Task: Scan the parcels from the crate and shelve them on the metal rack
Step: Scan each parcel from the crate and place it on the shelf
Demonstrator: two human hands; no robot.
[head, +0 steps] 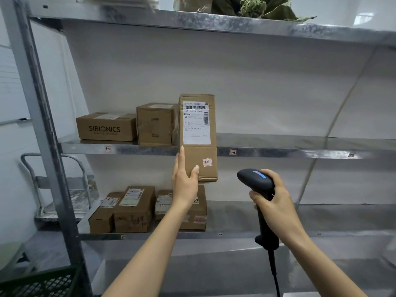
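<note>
My left hand grips the lower left corner of a tall brown cardboard parcel, held upright in front of the metal rack. Its white shipping label with barcodes faces me, and a small "2-1" sticker sits near its bottom. My right hand grips the handle of a black corded barcode scanner, whose head shows a blue light and sits right of and below the parcel. The green crate shows at the bottom left corner.
Two boxes, one marked SIBIONICS, stand on the middle shelf's left part. Three labelled parcels sit on the lower shelf. The shelves stretch bare to the right. A metal trolley stands left of the rack post. Dried plants lie on top.
</note>
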